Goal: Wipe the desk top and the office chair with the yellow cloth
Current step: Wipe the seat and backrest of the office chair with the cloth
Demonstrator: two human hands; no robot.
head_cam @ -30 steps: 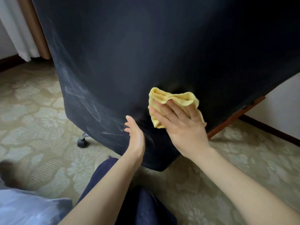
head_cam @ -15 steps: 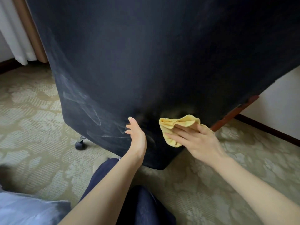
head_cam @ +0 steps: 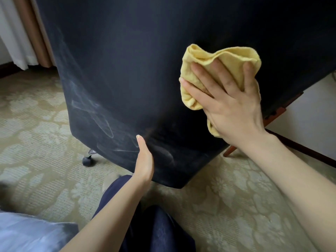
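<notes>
right fingers (head_cam: 218,75): spread and straight, laid flat on the cloth (head_cam: 200,55); nothing is pinched or clenched (the little finger is hidden).
right hand (head_cam: 234,110): seen from the back, palm pressed onto the cloth, forearm running in from the lower right.
cloth: yellow and bunched, held against the upper right of the chair (head_cam: 136,60) back; folds stand above the fingertips and a corner shows below the heel of the hand.
left fingers (head_cam: 141,144): straight and held together, seen edge-on, released, nothing grasped; the tips are laid against the lower chair back.
left hand (head_cam: 145,160): upright on its edge, touching the chair near its bottom rim, well apart from the cloth.
chair: dark upholstered back, tilted, filling most of the view.
streaks (head_cam: 101,120): pale smears on the lower left of the chair back, just left of the left hand.
caster (head_cam: 88,160): one dark wheel, seen under the chair's left edge, on the carpet (head_cam: 36,142).
carpet: beige, with a pale floral pattern.
wood (head_cam: 280,110): reddish piece and leg past the chair's right edge (whether it belongs to the desk cannot be told).
curtain (head_cam: 18,33): white and tan, top left.
wall (head_cam: 312,115): pale, at right, with a dark baseboard.
trousers (head_cam: 154,230): dark blue, bottom centre.
</notes>
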